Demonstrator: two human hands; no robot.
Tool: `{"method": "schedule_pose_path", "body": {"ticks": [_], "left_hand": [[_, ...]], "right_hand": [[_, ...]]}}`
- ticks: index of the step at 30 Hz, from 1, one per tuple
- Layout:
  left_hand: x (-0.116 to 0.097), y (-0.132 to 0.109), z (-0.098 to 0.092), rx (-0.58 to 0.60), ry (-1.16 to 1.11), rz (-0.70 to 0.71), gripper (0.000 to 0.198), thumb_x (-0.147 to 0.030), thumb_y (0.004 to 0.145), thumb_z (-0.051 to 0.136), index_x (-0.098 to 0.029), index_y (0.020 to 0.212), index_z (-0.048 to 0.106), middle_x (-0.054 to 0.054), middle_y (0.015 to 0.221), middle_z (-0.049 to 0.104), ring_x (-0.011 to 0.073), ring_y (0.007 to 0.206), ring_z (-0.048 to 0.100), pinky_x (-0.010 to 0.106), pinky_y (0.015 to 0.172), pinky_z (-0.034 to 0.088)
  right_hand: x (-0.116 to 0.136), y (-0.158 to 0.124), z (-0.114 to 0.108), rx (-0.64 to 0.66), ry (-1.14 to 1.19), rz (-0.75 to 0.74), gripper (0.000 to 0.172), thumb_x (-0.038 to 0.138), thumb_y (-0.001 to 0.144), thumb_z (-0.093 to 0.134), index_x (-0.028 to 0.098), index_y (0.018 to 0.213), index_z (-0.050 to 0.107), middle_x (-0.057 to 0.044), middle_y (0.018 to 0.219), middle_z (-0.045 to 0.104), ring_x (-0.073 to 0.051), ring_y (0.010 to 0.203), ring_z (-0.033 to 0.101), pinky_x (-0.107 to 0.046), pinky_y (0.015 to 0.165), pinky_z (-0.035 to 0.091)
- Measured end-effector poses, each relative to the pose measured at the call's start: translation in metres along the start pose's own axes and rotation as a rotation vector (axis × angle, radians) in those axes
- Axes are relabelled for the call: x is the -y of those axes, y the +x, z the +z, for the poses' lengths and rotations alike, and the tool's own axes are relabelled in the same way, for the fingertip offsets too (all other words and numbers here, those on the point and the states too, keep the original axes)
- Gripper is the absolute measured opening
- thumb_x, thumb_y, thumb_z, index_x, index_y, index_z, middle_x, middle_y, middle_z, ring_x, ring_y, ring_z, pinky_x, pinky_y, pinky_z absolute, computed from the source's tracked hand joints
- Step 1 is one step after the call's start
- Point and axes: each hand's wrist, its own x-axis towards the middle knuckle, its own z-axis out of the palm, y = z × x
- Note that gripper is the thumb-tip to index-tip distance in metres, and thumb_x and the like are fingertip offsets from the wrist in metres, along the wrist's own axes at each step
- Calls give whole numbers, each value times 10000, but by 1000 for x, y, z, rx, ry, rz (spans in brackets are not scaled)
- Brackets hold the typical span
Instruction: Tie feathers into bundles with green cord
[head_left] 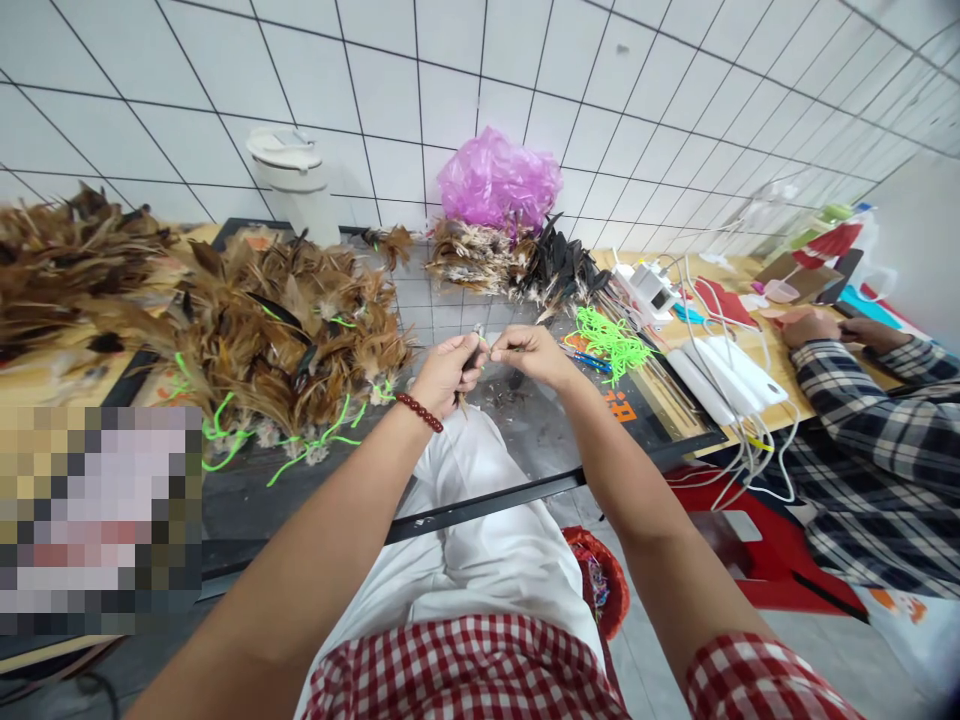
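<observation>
Over the front of the dark glass-topped table [536,425], my left hand [448,372] is closed around what looks like a small feather bundle [462,399], mostly hidden by the fingers. A beaded bracelet [420,411] circles that wrist. Thumb and fingertips of my right hand [528,354] are pinched together just beside the left fingertips; what they hold is too small to make out. Left of my hands lies a big pile of brown feathers [292,330], with bright green cords [322,437] among them. A tangle of green cord [611,342] lies to the right.
Behind my hands are black feathers [562,265], pale speckled feathers [476,255] and a pink plastic bag [499,180]. A white lidded cup [292,175] stands near the tiled wall. White power strips [727,375] with cables lie right, beside another person's plaid sleeve [847,390].
</observation>
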Motion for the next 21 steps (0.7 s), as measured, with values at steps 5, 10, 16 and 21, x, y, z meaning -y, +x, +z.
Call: {"method": "schedule_pose_path", "body": {"ticks": [5, 10, 16, 21], "left_hand": [[6, 5, -5, -227, 475, 199, 244, -309, 842, 512, -169, 645, 543, -43, 489, 407, 79, 415, 331, 215, 432, 216], [8, 0, -10, -164, 1261, 453, 177, -180, 834, 469, -192, 696, 578, 37, 656, 568, 167, 628, 513, 267, 588, 307], [7, -10, -5, -2, 1529, 365, 186, -223, 880, 424, -185, 877, 605, 118, 848, 650, 231, 748, 599, 297, 655, 351], [11, -11, -2, 15, 1341, 453, 239, -378, 877, 469, -208, 766, 595, 52, 693, 591, 197, 667, 542, 273, 614, 311]], "right_hand": [[12, -4, 1, 91, -117, -132, 231, 340, 798, 624, 155, 662, 658, -9, 665, 583, -121, 640, 530, -263, 658, 408], [16, -6, 3, 145, -145, -168, 236, 324, 830, 589, 147, 694, 667, -16, 673, 588, -124, 640, 534, -264, 655, 416], [13, -5, 2, 3, -232, -209, 241, 305, 845, 567, 154, 677, 649, -24, 670, 586, -128, 659, 541, -264, 654, 414], [14, -4, 3, -108, -225, -218, 231, 328, 827, 598, 163, 668, 629, -19, 664, 584, -129, 649, 523, -271, 649, 414]]}}
